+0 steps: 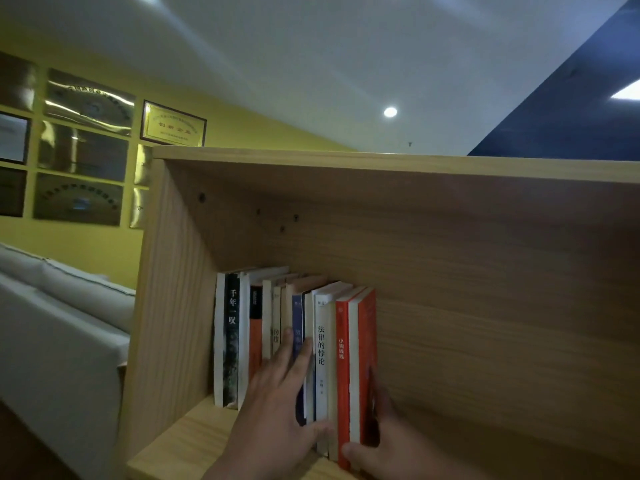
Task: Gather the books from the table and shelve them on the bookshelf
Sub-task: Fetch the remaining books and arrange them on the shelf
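Note:
Several books stand upright in a row (294,337) at the left of a wooden bookshelf (467,271) compartment. A black-spined book (231,341) is at the left end; a white-spined book (321,348) and a red book (360,358) stick out at the right end. My left hand (277,407) lies flat, fingers spread, against the spines in the middle of the row, thumb at the white book's foot. My right hand (384,441) holds the red book's lower end, thumb on the spine, fingers along the right cover.
The shelf board (180,445) runs below the books, with the compartment's left wall (173,306) close to the row. Open shelf room lies to the right of the red book. A white sofa (59,341) and framed plaques (173,124) on a yellow wall are at the left.

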The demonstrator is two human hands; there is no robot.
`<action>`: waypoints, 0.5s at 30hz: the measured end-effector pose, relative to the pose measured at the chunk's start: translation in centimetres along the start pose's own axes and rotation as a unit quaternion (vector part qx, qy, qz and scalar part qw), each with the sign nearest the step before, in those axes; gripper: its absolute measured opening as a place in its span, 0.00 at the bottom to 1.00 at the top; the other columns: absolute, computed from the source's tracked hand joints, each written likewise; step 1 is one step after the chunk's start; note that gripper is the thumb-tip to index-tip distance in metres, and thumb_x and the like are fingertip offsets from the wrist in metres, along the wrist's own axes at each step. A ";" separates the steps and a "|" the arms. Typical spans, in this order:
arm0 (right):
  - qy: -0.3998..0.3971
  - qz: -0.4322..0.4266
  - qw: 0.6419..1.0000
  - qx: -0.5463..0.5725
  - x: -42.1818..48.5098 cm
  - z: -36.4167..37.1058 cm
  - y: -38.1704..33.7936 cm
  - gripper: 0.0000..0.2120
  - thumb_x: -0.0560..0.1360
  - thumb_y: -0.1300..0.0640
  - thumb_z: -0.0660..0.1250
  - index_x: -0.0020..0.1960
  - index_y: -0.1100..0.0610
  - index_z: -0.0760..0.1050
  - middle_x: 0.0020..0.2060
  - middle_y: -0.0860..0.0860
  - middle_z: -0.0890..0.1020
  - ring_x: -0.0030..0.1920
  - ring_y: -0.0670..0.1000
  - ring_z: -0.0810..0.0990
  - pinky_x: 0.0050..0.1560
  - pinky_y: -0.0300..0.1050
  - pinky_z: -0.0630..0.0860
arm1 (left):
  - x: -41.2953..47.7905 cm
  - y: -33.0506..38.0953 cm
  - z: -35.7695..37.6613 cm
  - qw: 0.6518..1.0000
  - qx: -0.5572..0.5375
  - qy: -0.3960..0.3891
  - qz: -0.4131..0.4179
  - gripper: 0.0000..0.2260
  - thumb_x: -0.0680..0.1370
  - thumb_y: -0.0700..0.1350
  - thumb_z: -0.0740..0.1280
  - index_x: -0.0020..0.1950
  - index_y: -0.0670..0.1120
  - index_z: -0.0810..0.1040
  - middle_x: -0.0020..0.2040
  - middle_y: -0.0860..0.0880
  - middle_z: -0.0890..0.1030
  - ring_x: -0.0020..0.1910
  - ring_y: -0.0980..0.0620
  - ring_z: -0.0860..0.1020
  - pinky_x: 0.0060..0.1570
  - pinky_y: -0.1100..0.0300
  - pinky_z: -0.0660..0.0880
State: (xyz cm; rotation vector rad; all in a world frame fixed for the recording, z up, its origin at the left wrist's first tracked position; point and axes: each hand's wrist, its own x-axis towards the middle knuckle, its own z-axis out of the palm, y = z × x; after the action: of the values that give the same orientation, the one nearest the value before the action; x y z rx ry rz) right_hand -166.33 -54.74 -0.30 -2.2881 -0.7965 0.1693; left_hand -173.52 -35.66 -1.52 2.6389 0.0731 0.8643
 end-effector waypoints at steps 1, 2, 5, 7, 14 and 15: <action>-0.010 -0.005 1.000 0.005 0.0 -0.1 0.0 0.62 0.71 0.43 0.75 0.72 0.32 0.19 0.79 0.43 0.59 0.60 0.36 0.72 0.61 0.30 0.71 | -0.1 0.0 0.0 1.000 0.003 -0.001 0.005 0.51 0.68 0.71 0.68 0.65 0.70 0.23 0.72 0.62 0.22 0.73 0.61 0.37 0.77 0.52 0.44; -0.015 -0.015 1.000 0.012 0.0 -0.2 0.2 0.62 0.72 0.44 0.75 0.72 0.33 0.19 0.78 0.42 0.60 0.59 0.35 0.72 0.59 0.29 0.71 | -0.2 0.0 -0.1 1.000 0.006 0.000 0.010 0.50 0.69 0.71 0.67 0.65 0.70 0.23 0.73 0.61 0.23 0.73 0.61 0.37 0.77 0.53 0.44; -0.015 -0.034 0.999 0.034 0.0 -0.2 0.6 0.61 0.72 0.45 0.75 0.74 0.33 0.22 0.71 0.36 0.62 0.58 0.31 0.73 0.55 0.24 0.71 | -0.2 0.3 0.0 0.999 0.021 -0.001 0.026 0.48 0.71 0.69 0.67 0.65 0.73 0.25 0.71 0.61 0.21 0.73 0.60 0.36 0.77 0.52 0.45; 0.001 -0.045 0.999 0.030 0.1 0.1 0.9 0.60 0.72 0.45 0.75 0.74 0.34 0.24 0.66 0.30 0.61 0.56 0.28 0.72 0.51 0.20 0.71 | -0.3 0.3 -0.1 0.999 0.033 -0.009 0.039 0.46 0.71 0.70 0.66 0.63 0.77 0.25 0.68 0.62 0.17 0.74 0.59 0.34 0.78 0.51 0.43; 0.057 -0.039 0.997 -0.014 0.8 0.5 0.9 0.60 0.70 0.39 0.72 0.79 0.40 0.27 0.76 0.41 0.60 0.65 0.37 0.70 0.66 0.33 0.71 | 0.2 0.4 0.4 0.993 0.106 0.018 0.057 0.48 0.70 0.74 0.61 0.67 0.71 0.21 0.68 0.55 0.14 0.76 0.54 0.38 0.73 0.52 0.47; 0.065 -0.037 0.997 -0.024 1.0 0.7 0.9 0.59 0.70 0.38 0.71 0.79 0.41 0.26 0.77 0.42 0.60 0.66 0.38 0.71 0.67 0.33 0.71 | 0.3 0.4 0.5 0.991 0.119 0.026 0.057 0.47 0.68 0.75 0.59 0.75 0.68 0.30 0.74 0.52 0.20 0.78 0.51 0.47 0.71 0.49 0.57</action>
State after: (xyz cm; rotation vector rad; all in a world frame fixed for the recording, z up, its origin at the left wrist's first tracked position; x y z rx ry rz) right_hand -165.30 -54.29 -1.30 -2.2841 -0.8244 -0.0319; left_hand -173.04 -36.18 -1.58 2.8640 0.0419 1.0201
